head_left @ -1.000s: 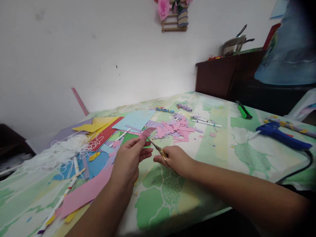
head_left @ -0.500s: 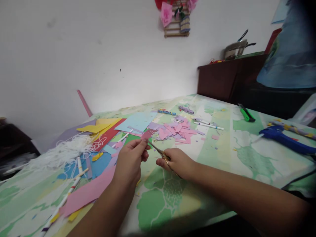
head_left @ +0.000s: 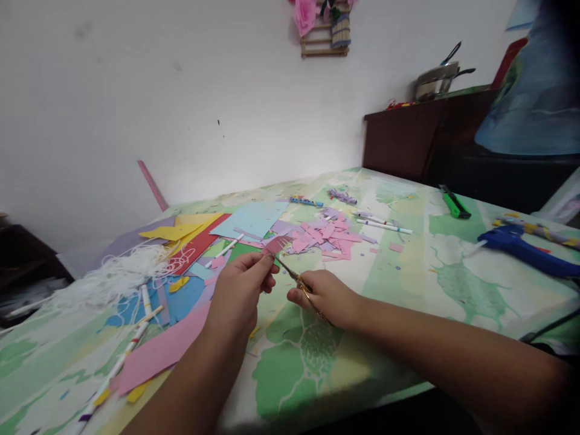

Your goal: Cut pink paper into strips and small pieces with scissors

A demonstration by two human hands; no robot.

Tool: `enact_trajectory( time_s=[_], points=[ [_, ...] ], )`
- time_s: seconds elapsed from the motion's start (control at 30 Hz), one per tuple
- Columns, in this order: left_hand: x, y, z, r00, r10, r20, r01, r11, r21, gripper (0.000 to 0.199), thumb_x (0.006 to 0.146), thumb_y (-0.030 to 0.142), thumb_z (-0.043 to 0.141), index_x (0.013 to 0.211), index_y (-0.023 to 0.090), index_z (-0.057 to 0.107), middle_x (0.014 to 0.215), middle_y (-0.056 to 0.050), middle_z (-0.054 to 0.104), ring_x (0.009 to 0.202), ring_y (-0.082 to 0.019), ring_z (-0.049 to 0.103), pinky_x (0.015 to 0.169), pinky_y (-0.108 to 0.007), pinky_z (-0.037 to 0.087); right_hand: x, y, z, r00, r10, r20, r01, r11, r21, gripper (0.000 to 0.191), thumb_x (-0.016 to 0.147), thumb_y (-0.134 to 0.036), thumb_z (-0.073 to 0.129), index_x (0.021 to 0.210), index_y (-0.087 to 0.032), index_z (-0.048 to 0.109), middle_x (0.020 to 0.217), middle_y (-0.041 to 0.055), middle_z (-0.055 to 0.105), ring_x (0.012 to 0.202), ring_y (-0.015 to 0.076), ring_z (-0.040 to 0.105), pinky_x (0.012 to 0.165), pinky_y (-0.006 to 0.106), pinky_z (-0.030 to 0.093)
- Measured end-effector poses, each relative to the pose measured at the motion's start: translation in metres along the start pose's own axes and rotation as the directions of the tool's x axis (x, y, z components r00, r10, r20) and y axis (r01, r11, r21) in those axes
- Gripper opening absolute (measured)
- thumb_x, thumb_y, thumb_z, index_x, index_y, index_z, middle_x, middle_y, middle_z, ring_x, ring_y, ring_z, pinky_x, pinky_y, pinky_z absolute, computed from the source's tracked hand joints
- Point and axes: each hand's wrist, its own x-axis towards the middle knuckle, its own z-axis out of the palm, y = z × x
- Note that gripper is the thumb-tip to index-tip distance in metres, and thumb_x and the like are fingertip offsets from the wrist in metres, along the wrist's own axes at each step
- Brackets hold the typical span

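Note:
My left hand [head_left: 242, 290] pinches a small pink piece of paper [head_left: 276, 244] with slits along its far edge. In my right hand [head_left: 328, 296] is a pair of scissors [head_left: 294, 277] with gold-coloured handles, my fingers closed round the loops. The blades point left and meet the paper close to my left fingertips; whether they are apart I cannot tell. Just beyond both hands lies a heap of pink and purple paper scraps [head_left: 328, 234]. Beside my left forearm is a larger pink sheet [head_left: 165, 353].
Left of my hands are a tangle of white string [head_left: 111, 278], a red sheet [head_left: 199, 244], a light blue sheet [head_left: 249, 220] and paper-wrapped sticks. To the right lie a green box cutter [head_left: 454, 203] and a blue glue gun [head_left: 521, 248]. A wall bounds the table [head_left: 385, 290] behind.
The view has tilted slightly, so the background sits a little higher. My hands stay nearly in place, with the pink paper and scissors still held together.

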Motion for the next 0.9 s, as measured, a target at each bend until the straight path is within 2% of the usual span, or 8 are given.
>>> enact_trajectory(
  time_s=[0.4,0.9],
  points=[
    [0.0007,0.0016,0.0010,0.999,-0.023,0.038,0.024,0.999,-0.026,0.018,0.057,0.029,0.059,0.058,0.012,0.053,0.049,0.002,0.052,0.039,-0.005,0.043,0.040,-0.019,0.034,-0.0002,0.0025,0.0013,0.999,-0.010,-0.030,0.009,1.000,-0.021,0.041,0.072,-0.052,0.031,0.059,-0.016,0.043,0.054,-0.0027,0.039,0.051,0.0077,0.033,0.045,0.020,0.023],
    [0.0025,0.0007,-0.0003,0.998,-0.043,0.045,0.044,0.999,-0.013,0.020,0.058,0.031,0.058,0.068,0.013,0.055,0.059,-0.001,0.058,0.045,-0.009,0.051,0.048,-0.023,0.042,0.0010,0.0034,0.0012,0.997,0.065,-0.035,-0.066,0.997,-0.038,0.039,0.070,-0.052,0.037,0.060,-0.015,0.047,0.054,-0.0021,0.043,0.050,0.0077,0.035,0.045,0.019,0.023]
  ],
)
